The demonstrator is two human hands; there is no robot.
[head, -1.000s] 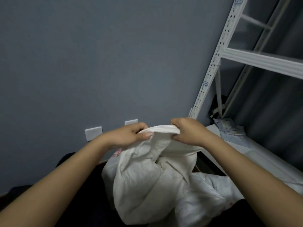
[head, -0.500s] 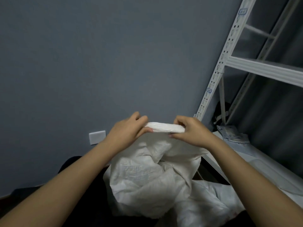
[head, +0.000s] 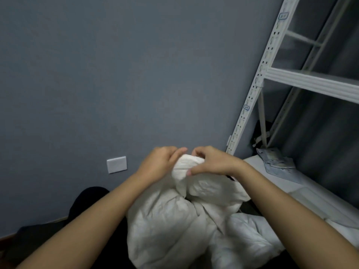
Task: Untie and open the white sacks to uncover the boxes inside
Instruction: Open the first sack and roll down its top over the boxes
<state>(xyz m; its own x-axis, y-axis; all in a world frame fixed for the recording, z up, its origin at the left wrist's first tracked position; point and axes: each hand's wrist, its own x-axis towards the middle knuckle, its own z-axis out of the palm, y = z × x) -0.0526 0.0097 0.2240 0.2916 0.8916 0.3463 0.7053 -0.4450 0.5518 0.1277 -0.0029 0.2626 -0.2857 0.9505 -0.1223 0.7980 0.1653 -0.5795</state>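
Note:
A crumpled white woven sack (head: pixel 165 226) stands in front of me at the bottom centre. Its bunched top is held up between both hands. My left hand (head: pixel 159 162) grips the gathered top from the left, fingers curled over the fabric. My right hand (head: pixel 211 162) grips the same bunch from the right, thumb underneath and fingers curled over it. A second white sack (head: pixel 246 237) lies low on the right, partly behind my right forearm. No box is visible; the sack's inside is hidden.
A grey wall fills the background, with a white wall plate (head: pixel 116 164) low on it. A white metal shelving rack (head: pixel 258 82) stands at the right; papers (head: pixel 275 160) lie on its lowest shelf. Dark shapes sit on the floor at lower left.
My hands have come close together, bunching the sack's top into a tight wad; before, they held the top edge stretched out between them.

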